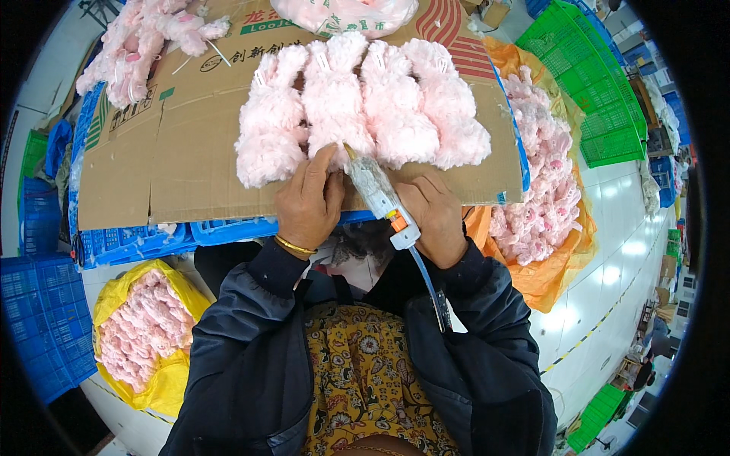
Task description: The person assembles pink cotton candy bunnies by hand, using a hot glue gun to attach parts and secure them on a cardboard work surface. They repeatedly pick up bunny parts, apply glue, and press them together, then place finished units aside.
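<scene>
Several fluffy pink plush pieces stand side by side on a cardboard sheet (190, 171), small white tabs showing near their tops. My left hand (308, 201), a gold-coloured bangle on its wrist, pinches the lower edge of the second plush piece from the left (333, 102). In my right hand (433, 213) is a nozzle tool (372, 186) with a brass-coloured tip, a clear-wrapped front, a white body with an orange part, and a blue tube trailing toward me. Its tip meets the bottom of that same piece, close to my left fingertips. My right fingers are partly hidden behind the tool.
Pink plush pieces fill a yellow bag (171, 384) at lower left and an orange bag (532, 285) at right. More plush (141, 45) lies at the far left of the cardboard, and a clear plastic bag (346, 15) sits at its back. Blue crates (46, 319) and a green crate (582, 83) stand around.
</scene>
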The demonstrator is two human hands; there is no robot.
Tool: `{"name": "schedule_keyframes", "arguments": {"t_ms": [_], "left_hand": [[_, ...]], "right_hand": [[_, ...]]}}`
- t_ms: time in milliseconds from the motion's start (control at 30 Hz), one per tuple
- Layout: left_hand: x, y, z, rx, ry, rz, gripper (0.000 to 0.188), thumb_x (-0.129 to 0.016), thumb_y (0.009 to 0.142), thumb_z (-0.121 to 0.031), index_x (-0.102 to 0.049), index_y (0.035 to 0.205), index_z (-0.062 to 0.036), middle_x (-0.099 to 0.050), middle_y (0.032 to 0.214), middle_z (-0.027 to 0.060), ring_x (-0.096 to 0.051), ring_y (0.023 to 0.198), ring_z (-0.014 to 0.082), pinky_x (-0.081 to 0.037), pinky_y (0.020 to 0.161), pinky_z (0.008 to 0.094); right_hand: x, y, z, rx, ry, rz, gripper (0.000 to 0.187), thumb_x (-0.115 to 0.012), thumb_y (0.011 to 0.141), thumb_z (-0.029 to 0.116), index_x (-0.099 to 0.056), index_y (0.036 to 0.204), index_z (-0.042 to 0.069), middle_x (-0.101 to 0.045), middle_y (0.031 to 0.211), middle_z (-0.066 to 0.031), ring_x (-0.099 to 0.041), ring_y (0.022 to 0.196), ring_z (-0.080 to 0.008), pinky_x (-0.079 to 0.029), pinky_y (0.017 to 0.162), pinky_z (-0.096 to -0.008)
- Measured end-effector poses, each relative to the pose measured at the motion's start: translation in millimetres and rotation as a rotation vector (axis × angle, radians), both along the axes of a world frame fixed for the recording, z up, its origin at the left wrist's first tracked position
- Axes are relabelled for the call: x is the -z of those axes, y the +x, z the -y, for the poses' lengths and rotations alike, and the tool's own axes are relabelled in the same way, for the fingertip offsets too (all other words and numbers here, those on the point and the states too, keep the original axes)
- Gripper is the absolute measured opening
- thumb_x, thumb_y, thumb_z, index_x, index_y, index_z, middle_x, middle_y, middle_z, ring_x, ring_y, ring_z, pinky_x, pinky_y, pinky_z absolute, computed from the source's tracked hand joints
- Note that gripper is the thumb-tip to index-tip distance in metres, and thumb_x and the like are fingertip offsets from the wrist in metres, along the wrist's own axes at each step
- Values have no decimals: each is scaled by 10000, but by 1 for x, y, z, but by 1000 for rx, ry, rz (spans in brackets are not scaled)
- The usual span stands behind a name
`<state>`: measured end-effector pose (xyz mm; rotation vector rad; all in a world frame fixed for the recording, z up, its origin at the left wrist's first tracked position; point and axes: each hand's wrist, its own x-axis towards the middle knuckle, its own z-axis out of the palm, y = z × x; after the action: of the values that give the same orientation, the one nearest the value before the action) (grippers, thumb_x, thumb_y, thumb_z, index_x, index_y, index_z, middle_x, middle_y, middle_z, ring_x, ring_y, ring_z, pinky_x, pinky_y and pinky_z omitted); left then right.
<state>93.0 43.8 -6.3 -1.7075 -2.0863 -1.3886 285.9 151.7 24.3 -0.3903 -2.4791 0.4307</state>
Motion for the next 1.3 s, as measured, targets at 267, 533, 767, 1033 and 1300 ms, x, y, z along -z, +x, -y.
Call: {"name": "schedule_keyframes", "arguments": {"t_ms": [267, 533, 767, 1033, 1300], "left_hand": [[0, 0, 0, 1, 12, -2, 488, -652, 825, 75, -576, 1296, -26, -565, 793, 104, -555, 629, 211, -478, 564, 316], [3, 3, -2, -39, -29, 46, 447, -666, 841, -8, -592, 1279, -60, -615, 853, 120, -604, 656, 264, -503, 588, 365], [0, 3, 0, -18, -49, 47, 468, -663, 831, 39, -584, 1288, -15, -555, 789, 88, -535, 617, 190, -465, 560, 306], [0, 3, 0, -29, -57, 27, 484, -649, 811, 61, -582, 1286, -5, -588, 817, 107, -566, 635, 203, -487, 574, 309], [-1, 5, 0, -39, -67, 37, 484, -650, 811, 72, -581, 1285, 3, -584, 812, 106, -560, 632, 195, -477, 564, 301]], "right_hand": [[-1, 2, -1, 10, 57, 18, 242, -660, 738, 145, -588, 949, 49, -523, 823, -106, -550, 814, -310, -456, 702, -402], [-10, 20, 4, -41, -126, -41, 342, -686, 751, 171, -626, 1050, 16, -618, 979, -142, -601, 926, -340, -494, 793, -424], [0, 51, 3, 133, -96, -106, 398, -696, 756, 188, -630, 1097, -7, -648, 1074, -169, -622, 975, -365, -500, 843, -424], [7, 57, -9, 208, -70, -88, 377, -688, 762, 178, -629, 1084, -10, -639, 1070, -178, -615, 954, -374, -494, 812, -435], [10, 55, -15, 199, -87, -96, 357, -698, 753, 163, -636, 1059, -10, -644, 1043, -171, -617, 938, -364, -498, 798, -429]]}}
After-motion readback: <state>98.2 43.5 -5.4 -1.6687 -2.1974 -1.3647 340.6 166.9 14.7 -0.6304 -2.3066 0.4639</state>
